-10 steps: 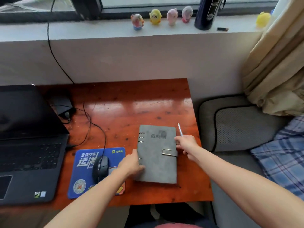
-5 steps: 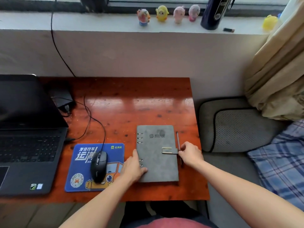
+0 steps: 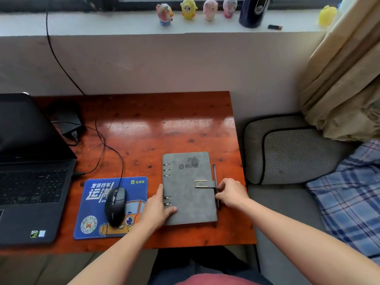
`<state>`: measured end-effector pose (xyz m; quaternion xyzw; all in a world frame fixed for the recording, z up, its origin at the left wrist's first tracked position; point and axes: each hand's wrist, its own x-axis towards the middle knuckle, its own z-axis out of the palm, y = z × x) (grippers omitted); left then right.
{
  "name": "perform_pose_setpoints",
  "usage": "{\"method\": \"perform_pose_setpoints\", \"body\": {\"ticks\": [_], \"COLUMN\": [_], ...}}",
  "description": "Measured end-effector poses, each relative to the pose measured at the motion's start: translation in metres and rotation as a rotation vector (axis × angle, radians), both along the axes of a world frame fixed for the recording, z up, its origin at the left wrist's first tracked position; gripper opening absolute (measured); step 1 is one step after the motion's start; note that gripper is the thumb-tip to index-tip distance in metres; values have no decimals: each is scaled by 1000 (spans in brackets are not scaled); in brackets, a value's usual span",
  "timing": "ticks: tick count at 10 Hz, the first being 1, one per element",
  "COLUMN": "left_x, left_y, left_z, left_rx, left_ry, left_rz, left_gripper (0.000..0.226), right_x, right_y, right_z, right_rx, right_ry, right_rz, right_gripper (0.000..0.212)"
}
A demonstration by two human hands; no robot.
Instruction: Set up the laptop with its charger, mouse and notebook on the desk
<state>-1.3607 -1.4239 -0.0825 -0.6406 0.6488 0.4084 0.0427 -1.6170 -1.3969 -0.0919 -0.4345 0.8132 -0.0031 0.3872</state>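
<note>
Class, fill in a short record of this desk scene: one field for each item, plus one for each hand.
laptop: open, at the left of the desk
charger: on the desk, by the laptop's right side
mouse: on the blue mouse pad
notebook: closed, right of the mouse pad
pen: along the notebook's right edge
left hand: rests on the notebook's left edge
right hand: fingers curled on the pen

1 laptop [image 3: 30, 182], 1 mouse [image 3: 115, 205], 1 notebook [image 3: 189, 190]

Left hand [image 3: 158, 208] on notebook [image 3: 189, 194]; right hand [image 3: 232, 194] pinches pen [image 3: 214, 173].
</note>
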Motion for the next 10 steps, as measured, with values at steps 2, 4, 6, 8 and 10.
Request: {"method": "perform_pose_setpoints", "body": {"ticks": [2, 4, 6, 8, 10], "left_x": [2, 4, 11, 19, 19], "left_y": [3, 2, 12, 35, 41], "left_z": [1, -2, -14, -49, -66], "left_rx": [-20, -78, -394, -546, -633], "left_ry": [-3, -136, -166, -68, -33], "left_rz": [-25, -115, -233, -192, -121], "left_gripper": [95, 91, 77, 67, 70], "right_x": [5, 14, 27, 31, 24], "right_y": [14, 33, 46, 55, 49], "right_z": [4, 9, 4, -13, -15], "right_rx": [-47, -122, -218, -311, -307], "right_ry": [53, 81, 129, 156, 152], "right_rz": [-23, -55, -73, -115, -124], "right_gripper": [37, 37, 35, 34, 41]}}
